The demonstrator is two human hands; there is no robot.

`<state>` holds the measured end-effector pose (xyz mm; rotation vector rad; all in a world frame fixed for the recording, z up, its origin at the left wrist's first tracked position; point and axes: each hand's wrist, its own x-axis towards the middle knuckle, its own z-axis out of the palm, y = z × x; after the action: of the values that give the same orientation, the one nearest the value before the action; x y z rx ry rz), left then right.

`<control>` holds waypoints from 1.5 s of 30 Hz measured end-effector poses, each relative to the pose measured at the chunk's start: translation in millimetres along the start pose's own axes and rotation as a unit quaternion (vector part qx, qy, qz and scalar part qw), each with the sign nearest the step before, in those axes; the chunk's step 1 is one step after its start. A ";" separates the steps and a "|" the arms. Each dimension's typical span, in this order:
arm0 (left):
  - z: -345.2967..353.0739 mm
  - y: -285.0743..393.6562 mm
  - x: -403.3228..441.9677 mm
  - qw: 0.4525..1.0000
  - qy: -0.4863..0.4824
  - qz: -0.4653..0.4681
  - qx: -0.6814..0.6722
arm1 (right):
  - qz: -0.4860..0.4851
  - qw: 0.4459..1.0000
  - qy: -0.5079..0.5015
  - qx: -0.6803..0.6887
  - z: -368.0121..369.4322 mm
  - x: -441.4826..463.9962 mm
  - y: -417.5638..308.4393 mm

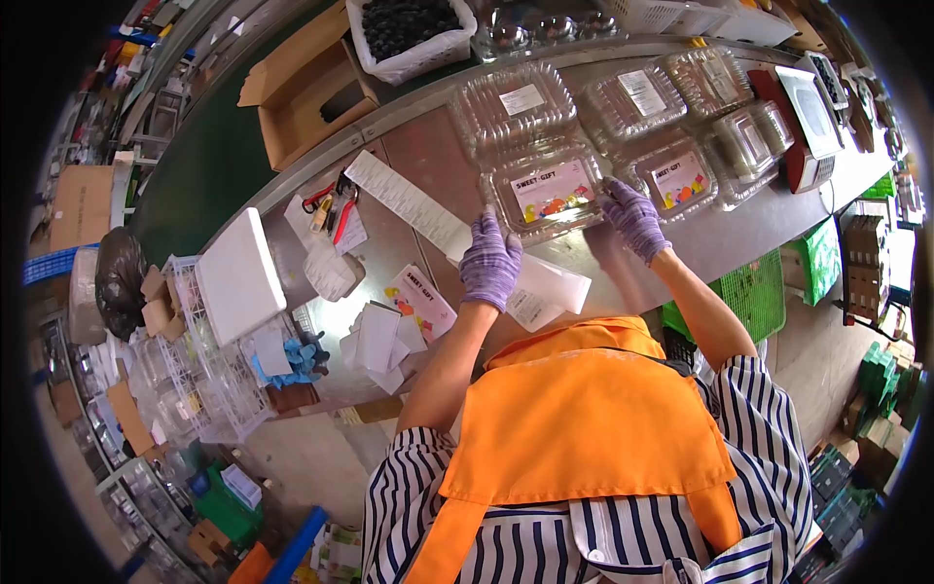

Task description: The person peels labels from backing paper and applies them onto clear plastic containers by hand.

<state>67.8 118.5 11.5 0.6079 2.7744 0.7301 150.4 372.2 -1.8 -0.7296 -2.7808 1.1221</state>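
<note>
A clear plastic container [551, 232] with a pink "Sweet Gift" card [555, 192] in its lid area lies on the metal table, between my two gloved hands. My left hand [490, 263], in a purple striped glove, has its fingers against the container's near left corner. On the right, my right hand [633, 219] grips the container's right edge. A ribbed clear container [516, 107] with a white label sits just behind. Beside my right hand is another container with a pink card [679, 180]. A long strip of printed labels [404, 206] runs to the left of my left hand.
Scissors [317, 200] and a red-handled tool [343, 221] lie to the left, near loose papers and a "Sweet Gift" card [421, 302]. A red scale [793, 131] stands at the right. Behind are a cardboard box [292, 107] and a crate of dark fruit [413, 34].
</note>
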 end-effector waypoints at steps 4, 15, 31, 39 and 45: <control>15.1 -31.6 7.2 0.995 0.047 0.040 -0.075 | 0.055 0.996 0.016 0.063 -4.8 0.4 -9.2; -34.2 -24.4 31.1 0.813 -0.096 -0.273 -0.505 | 0.256 0.854 -0.064 0.450 -41.3 28.0 -22.6; 2.2 -11.1 35.7 0.874 -0.088 0.013 -0.479 | 0.042 0.867 -0.134 0.478 -27.4 13.2 -6.9; -45.1 -71.3 -23.9 0.836 -0.020 -0.131 -0.532 | 0.163 0.879 0.045 0.446 -180.2 40.7 123.4; -32.3 -72.2 -44.7 0.822 -0.006 -0.239 -0.518 | 0.126 0.986 0.106 -0.011 -202.6 64.2 122.4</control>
<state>73.8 28.0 6.6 -0.2927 1.8805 1.8012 188.0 607.2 57.4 -1.1577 -2.5797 0.9826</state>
